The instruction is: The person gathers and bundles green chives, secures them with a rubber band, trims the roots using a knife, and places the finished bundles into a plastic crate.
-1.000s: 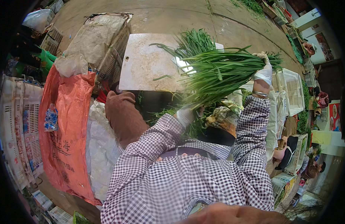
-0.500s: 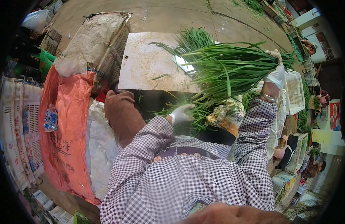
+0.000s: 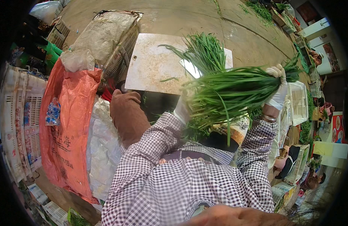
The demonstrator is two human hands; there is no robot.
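Note:
A large bunch of garlic chives (image 3: 238, 86), long and flat-leaved, lies sideways in the air over my lap. My right hand (image 3: 277, 77), in a white glove, is closed round its right end, and some of it sticks out past the fist. Against the left end of the bunch is my left hand (image 3: 182, 107), gloved in white too; motion smears its fingers, so their grip is unclear. Behind the bunch, a second pile of chives (image 3: 208, 52) rests on a white, brown-stained board (image 3: 155, 62).
Left of the board stands a crate (image 3: 123, 56) covered with a beige sack (image 3: 106, 34). Nearer me hang an orange sack (image 3: 74, 139) and a whitish plastic sack (image 3: 104, 147). Loose greens (image 3: 196, 130) lie below the bunch. A white plastic crate (image 3: 297, 101) stands at right.
My left hand has moved up from the loose greens to the left end of the bunch. The bunch has come down a little, baring more of the pile on the board.

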